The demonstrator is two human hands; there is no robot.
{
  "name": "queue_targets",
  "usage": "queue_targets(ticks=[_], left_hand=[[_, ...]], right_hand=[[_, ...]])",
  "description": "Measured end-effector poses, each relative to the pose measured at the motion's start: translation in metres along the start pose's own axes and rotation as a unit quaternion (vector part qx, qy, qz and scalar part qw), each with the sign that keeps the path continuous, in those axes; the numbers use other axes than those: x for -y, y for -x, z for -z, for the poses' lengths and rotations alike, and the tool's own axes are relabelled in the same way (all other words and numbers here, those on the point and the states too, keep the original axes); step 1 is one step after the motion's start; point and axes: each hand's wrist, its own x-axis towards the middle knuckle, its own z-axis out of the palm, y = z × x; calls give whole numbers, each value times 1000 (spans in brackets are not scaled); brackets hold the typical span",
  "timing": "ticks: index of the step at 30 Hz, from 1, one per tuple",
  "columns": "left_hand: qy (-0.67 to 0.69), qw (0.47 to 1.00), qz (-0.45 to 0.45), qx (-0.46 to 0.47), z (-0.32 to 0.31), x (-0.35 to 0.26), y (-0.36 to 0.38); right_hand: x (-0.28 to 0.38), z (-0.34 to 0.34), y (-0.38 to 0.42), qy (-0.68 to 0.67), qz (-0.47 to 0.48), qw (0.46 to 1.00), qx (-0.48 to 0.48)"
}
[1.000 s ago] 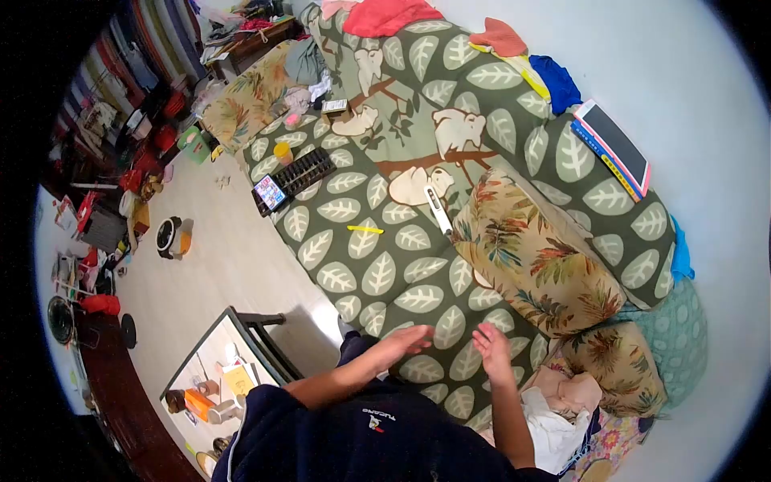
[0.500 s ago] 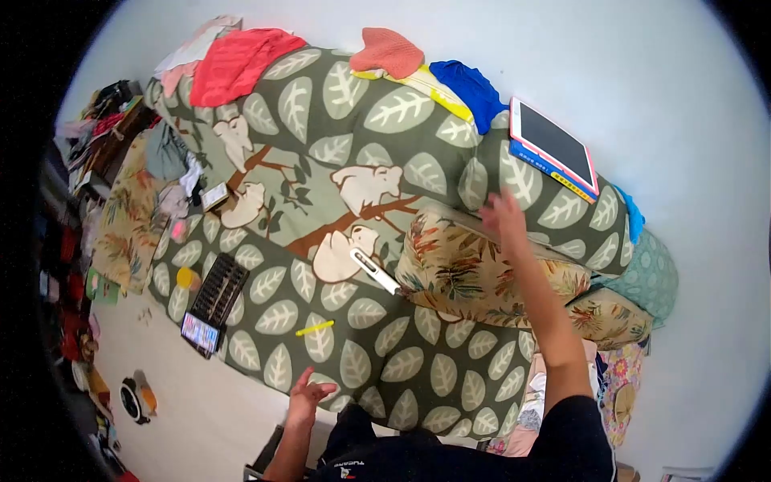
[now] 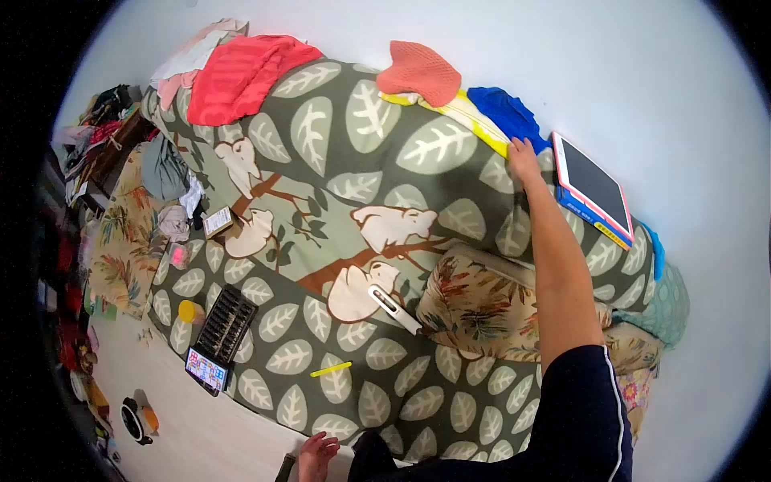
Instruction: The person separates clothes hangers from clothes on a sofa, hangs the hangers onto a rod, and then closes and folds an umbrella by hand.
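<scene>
My right hand [image 3: 524, 163] stretches far up over the couch back. Its fingers are extended, with the tips right at the end of a yellow-and-white cloth [image 3: 480, 127] and just below a blue cloth [image 3: 507, 112]. To its right, a tablet with a pink-and-white frame [image 3: 594, 181] rests on a blue book [image 3: 590, 215] on top of the couch back. My left hand [image 3: 318, 455] is low at the bottom, near the couch's front edge, fingers loosely spread and nothing in it.
A leaf-and-bear cover [image 3: 353, 186] drapes the couch. On it lie a white handheld device [image 3: 393, 309], a yellow stick [image 3: 331, 369], a patterned cushion [image 3: 474, 297], a black case [image 3: 226, 323], a phone [image 3: 206, 369] and a yellow-lidded jar [image 3: 190, 312]. Red cloth [image 3: 249, 76] hangs upper left.
My right hand has moved up from above the cushion to the cloths on the couch back. My left hand has dropped lower in view. The camera view has shifted.
</scene>
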Motion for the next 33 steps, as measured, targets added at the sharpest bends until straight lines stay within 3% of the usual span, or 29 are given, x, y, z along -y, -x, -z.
queue_targets(ticks=[2,5,7,9,12,13,15,16,17,18,19,20,21,23,24,26,28,29,31,32,33], left_hand=[[-17,999,0,-34,-6,-5,4],[40,996,-75,8,-10,-20,-4],[-3,996,-87,7,-33,-46,-14],[1,983,-166,79,-69,-73,-22],[7,957,-214,193,-171,-124,-10],[-19,954,-208,216,-210,-136,7],[38,924,-224,309,-284,-136,39],[68,906,-208,362,-314,-133,55],[96,885,-185,417,-338,-124,67],[72,893,-169,412,-355,-114,76],[43,900,-155,405,-368,-103,84],[19,881,-132,453,-381,-90,95],[42,911,-78,402,-382,-62,80],[-9,882,-145,448,-389,-33,110],[-51,892,-141,427,-386,-22,112],[-168,844,-179,476,-393,0,128],[-309,790,-253,464,-388,22,114],[-371,754,-306,447,-389,20,113],[-483,669,-402,397,-387,16,115],[-532,589,-489,361,-386,15,116],[-508,616,-505,329,-388,9,119]], right_hand=[[24,20,6,1,-11,1000,-1],[35,49,9,-92,11,990,-105],[62,91,14,-125,34,979,-157],[87,136,23,-172,7,974,-149],[141,216,84,-347,26,935,-64],[155,241,120,-337,12,941,-7],[165,247,209,-451,46,884,113],[156,231,250,-467,153,859,146],[159,225,295,-465,152,848,203],[162,215,333,-466,158,844,215],[169,196,364,-426,200,876,105],[163,191,377,-366,148,918,29],[140,167,386,-353,115,928,-37],[128,166,398,-479,-81,862,-146],[121,179,401,-390,-61,899,-189],[96,183,406,-523,-146,820,-182],[66,126,446,-643,-101,748,-132],[95,200,432,-799,-331,501,-27],[111,233,442,-818,-406,406,34],[110,218,453,-844,-355,401,37],[113,221,462,-831,-391,375,126]])
